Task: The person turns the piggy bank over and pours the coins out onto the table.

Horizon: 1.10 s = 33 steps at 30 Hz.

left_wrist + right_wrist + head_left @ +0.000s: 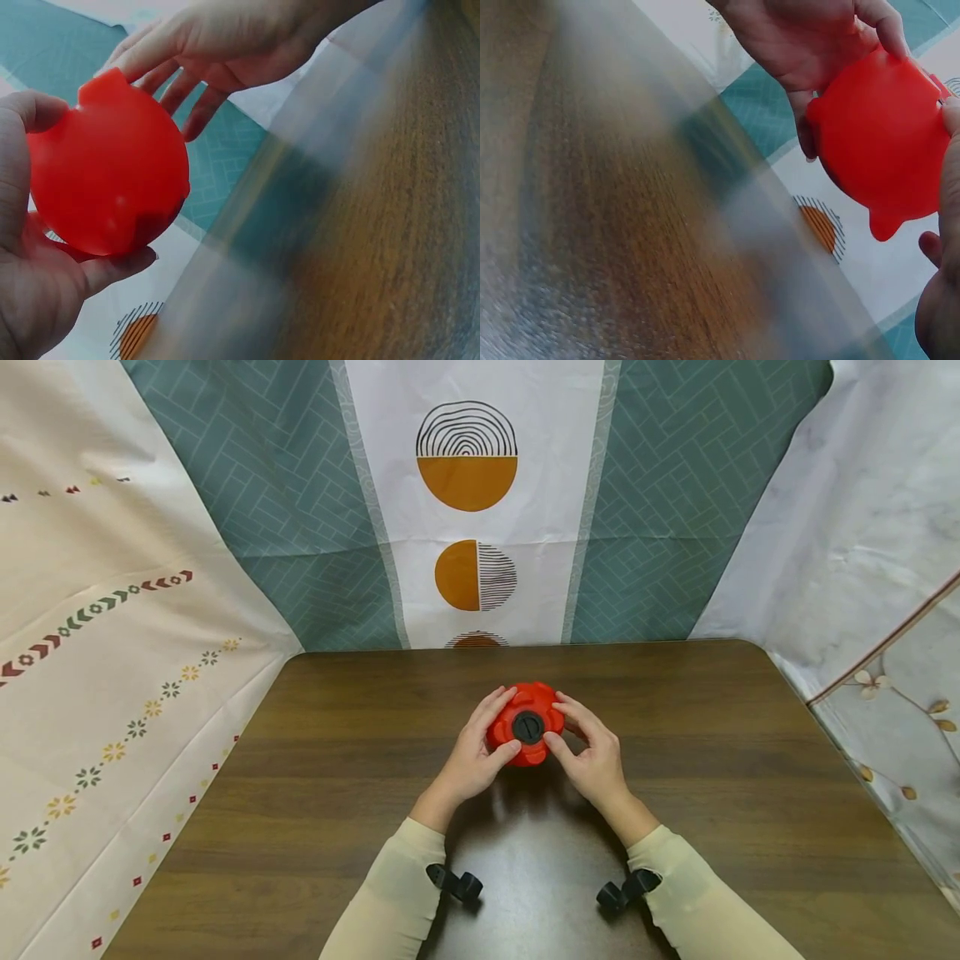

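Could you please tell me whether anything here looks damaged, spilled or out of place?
Nothing stands out: the red object, with its dark round centre, is held above the table between the left hand and right hand, and no crack or spill is visible.

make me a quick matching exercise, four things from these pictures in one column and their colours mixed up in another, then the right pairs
Things
1. flower-shaped piece
2. round disc at its centre
3. table
4. left sleeve

Colours
A. brown
B. pale cream-yellow
C. bright red
D. black

Right pairs: 1-C, 2-D, 3-A, 4-B
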Each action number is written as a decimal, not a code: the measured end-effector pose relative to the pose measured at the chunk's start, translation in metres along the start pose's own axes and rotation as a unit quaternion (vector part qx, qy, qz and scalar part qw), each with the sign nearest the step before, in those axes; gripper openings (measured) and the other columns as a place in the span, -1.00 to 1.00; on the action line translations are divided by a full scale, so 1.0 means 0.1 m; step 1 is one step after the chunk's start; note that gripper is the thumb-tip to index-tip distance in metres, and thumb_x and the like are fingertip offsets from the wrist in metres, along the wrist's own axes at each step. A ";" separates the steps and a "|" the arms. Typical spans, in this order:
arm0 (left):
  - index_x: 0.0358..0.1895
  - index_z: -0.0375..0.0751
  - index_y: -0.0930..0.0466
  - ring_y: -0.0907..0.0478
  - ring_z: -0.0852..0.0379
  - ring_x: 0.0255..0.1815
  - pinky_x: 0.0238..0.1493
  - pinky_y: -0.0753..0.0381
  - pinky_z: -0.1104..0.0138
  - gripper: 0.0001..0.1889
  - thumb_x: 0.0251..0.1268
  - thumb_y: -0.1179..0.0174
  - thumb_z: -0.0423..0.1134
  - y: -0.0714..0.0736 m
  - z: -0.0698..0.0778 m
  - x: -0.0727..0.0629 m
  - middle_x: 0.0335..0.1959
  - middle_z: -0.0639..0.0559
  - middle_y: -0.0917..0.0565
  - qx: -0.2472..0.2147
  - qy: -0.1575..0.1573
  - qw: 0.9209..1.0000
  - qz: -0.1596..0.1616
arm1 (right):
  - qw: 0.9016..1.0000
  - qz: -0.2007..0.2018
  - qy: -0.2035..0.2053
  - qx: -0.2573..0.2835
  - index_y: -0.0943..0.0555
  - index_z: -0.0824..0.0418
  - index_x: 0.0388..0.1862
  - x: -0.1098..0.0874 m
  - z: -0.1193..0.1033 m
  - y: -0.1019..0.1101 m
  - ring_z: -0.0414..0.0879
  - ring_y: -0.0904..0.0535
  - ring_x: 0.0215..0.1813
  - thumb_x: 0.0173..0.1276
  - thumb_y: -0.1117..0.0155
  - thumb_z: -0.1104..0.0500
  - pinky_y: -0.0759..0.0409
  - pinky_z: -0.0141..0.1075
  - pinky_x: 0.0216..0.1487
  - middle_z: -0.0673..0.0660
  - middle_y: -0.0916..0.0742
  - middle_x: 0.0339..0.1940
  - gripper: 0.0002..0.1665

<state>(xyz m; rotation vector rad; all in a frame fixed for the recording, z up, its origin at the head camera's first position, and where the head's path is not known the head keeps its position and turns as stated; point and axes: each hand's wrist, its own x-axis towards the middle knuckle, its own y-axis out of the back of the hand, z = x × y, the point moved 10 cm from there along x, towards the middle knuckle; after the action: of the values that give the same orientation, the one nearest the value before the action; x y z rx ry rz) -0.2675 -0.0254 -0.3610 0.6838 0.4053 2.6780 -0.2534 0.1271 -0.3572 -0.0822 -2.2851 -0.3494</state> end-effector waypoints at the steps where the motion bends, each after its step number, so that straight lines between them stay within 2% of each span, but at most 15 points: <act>1: 0.43 -0.33 -0.19 -0.20 -0.20 0.39 0.21 -0.47 0.13 -0.34 0.22 -0.13 -0.47 0.01 0.02 0.00 0.46 -0.31 -0.11 0.002 -0.002 1.000 0.003 | 1.000 0.000 0.004 -0.005 -0.58 0.44 0.04 0.00 -0.01 0.00 0.05 -0.65 0.01 0.02 -0.40 0.52 -0.61 0.03 -0.09 0.37 -0.60 0.14 -0.48; 4: 0.40 -0.36 -0.24 -0.26 -0.21 0.36 0.17 -0.51 0.15 -0.35 0.17 -0.13 -0.49 0.03 0.05 0.00 0.44 -0.34 -0.13 -0.002 -0.009 1.000 0.011 | 1.000 0.001 0.012 -0.015 -0.59 0.43 0.02 0.00 -0.04 0.00 0.04 -0.62 0.05 0.01 -0.41 0.51 -0.62 -0.01 -0.07 0.37 -0.60 0.14 -0.49; 8: 0.39 -0.35 -0.26 -0.27 -0.19 0.35 0.16 -0.52 0.19 -0.36 0.17 -0.12 -0.49 0.02 0.06 0.01 0.44 -0.32 -0.15 -0.010 -0.013 1.000 0.010 | 0.999 0.008 0.032 -0.019 -0.60 0.44 0.00 0.02 -0.11 0.01 0.16 -0.56 0.07 -0.02 -0.40 0.53 -0.62 -0.05 -0.07 0.40 -0.60 0.11 -0.49; 10: 0.39 -0.35 -0.25 -0.27 -0.20 0.35 0.16 -0.52 0.16 -0.36 0.17 -0.13 -0.50 0.02 0.04 0.02 0.44 -0.32 -0.15 -0.016 -0.017 1.000 0.010 | 0.999 0.011 0.045 -0.021 -0.60 0.45 -0.01 0.03 -0.15 0.02 0.22 -0.52 0.08 -0.03 -0.39 0.54 -0.62 -0.15 -0.04 0.42 -0.59 0.10 -0.49; 13: 0.41 -0.26 -0.25 -0.28 -0.16 0.35 0.16 -0.52 0.14 -0.34 0.19 -0.14 -0.47 0.00 -0.06 0.02 0.46 -0.27 -0.14 -0.020 -0.018 1.000 0.010 | 0.998 0.013 0.061 -0.025 -0.61 0.44 -0.04 0.04 -0.22 0.02 0.29 -0.49 0.08 -0.05 -0.39 0.54 -0.56 -0.38 0.07 0.44 -0.59 0.09 -0.51; 15: 0.43 -0.15 -0.25 -0.28 -0.09 0.36 0.16 -0.52 0.17 -0.33 0.21 -0.16 -0.42 -0.02 -0.17 0.03 0.47 -0.22 -0.13 -0.022 -0.019 1.000 0.011 | 0.997 0.015 0.067 -0.029 -0.63 0.43 -0.08 0.05 -0.26 0.02 0.31 -0.48 0.08 -0.07 -0.41 0.54 -0.49 -0.46 0.13 0.44 -0.59 0.08 -0.53; 17: 0.44 -0.02 -0.25 -0.28 0.00 0.37 0.16 -0.51 0.23 -0.33 0.24 -0.18 -0.35 -0.03 -0.26 0.03 0.49 -0.10 -0.12 -0.022 -0.018 1.000 0.010 | 0.997 0.017 0.069 -0.032 -0.66 0.41 -0.14 0.07 -0.29 0.02 0.31 -0.48 0.09 -0.10 -0.43 0.54 -0.52 -0.35 0.12 0.44 -0.60 0.07 -0.56; 18: 0.45 0.00 -0.24 -0.28 0.01 0.37 0.16 -0.51 0.22 -0.33 0.24 -0.18 -0.35 -0.04 -0.26 0.03 0.49 -0.08 -0.12 -0.024 -0.016 1.000 0.007 | 0.997 0.016 0.069 -0.033 -0.67 0.41 -0.18 0.07 -0.30 0.02 0.31 -0.48 0.09 -0.10 -0.44 0.54 -0.55 -0.25 0.11 0.43 -0.61 0.07 -0.59; 22: 0.45 -0.03 -0.24 -0.26 -0.02 0.38 0.15 -0.52 0.20 -0.33 0.25 -0.18 -0.35 -0.04 -0.25 0.03 0.49 -0.09 -0.11 -0.021 -0.014 1.000 0.003 | 0.998 0.000 0.060 -0.036 -0.74 0.25 -0.25 0.03 -0.09 -0.02 0.19 -0.47 0.17 -0.07 -0.50 0.46 -0.56 0.09 0.00 0.30 -0.61 0.14 -0.67; 24: 0.45 -0.02 -0.24 -0.24 -0.04 0.39 0.17 -0.51 0.18 -0.33 0.25 -0.20 -0.34 -0.04 -0.25 0.03 0.49 -0.09 -0.11 -0.004 -0.011 1.000 0.002 | 0.998 -0.013 0.052 -0.034 -0.76 0.20 -0.28 0.00 0.03 -0.04 0.14 -0.44 0.22 -0.05 -0.52 0.41 -0.55 0.12 0.01 0.25 -0.60 0.18 -0.70; 25: 0.45 0.04 -0.25 -0.23 -0.02 0.39 0.17 -0.51 0.20 -0.32 0.24 -0.21 -0.29 -0.04 -0.29 0.03 0.49 -0.05 -0.11 0.009 -0.013 1.000 0.003 | 0.998 -0.021 0.048 -0.035 -0.76 0.18 -0.28 -0.01 0.10 -0.06 0.13 -0.42 0.24 -0.04 -0.54 0.39 -0.54 0.12 0.03 0.23 -0.59 0.20 -0.71; 26: 0.44 0.10 -0.25 -0.22 0.01 0.39 0.17 -0.50 0.22 -0.32 0.24 -0.22 -0.25 -0.05 -0.34 0.04 0.50 0.01 -0.11 0.022 -0.012 1.000 0.003 | 0.998 -0.029 0.044 -0.035 -0.77 0.20 -0.29 -0.01 0.11 -0.07 0.15 -0.40 0.25 -0.04 -0.54 0.39 -0.53 0.14 0.03 0.25 -0.58 0.20 -0.72; 29: 0.44 0.17 -0.25 -0.22 0.02 0.39 0.17 -0.51 0.20 -0.32 0.23 -0.23 -0.18 -0.05 -0.33 0.04 0.50 0.09 -0.10 0.045 -0.012 0.999 0.001 | 0.997 -0.051 0.030 -0.042 -0.77 0.20 -0.29 -0.01 0.14 -0.10 0.17 -0.37 0.27 -0.02 -0.54 0.35 -0.51 0.14 0.05 0.26 -0.56 0.22 -0.74; 33: 0.44 0.18 -0.25 -0.23 0.00 0.38 0.14 -0.53 0.19 -0.33 0.24 -0.24 -0.16 -0.06 -0.33 0.03 0.50 0.10 -0.10 0.049 -0.011 0.999 -0.001 | 0.996 -0.068 0.014 -0.051 -0.78 0.14 -0.25 0.00 0.16 -0.12 0.13 -0.35 0.28 0.03 -0.53 0.32 -0.50 0.14 0.05 0.21 -0.55 0.23 -0.75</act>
<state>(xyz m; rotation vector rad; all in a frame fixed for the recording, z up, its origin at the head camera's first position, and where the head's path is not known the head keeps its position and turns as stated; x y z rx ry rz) -0.2857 -0.0253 -0.3895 0.7401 0.5341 2.6602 -0.2666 0.1197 -0.3704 0.0250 -2.2502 -0.5352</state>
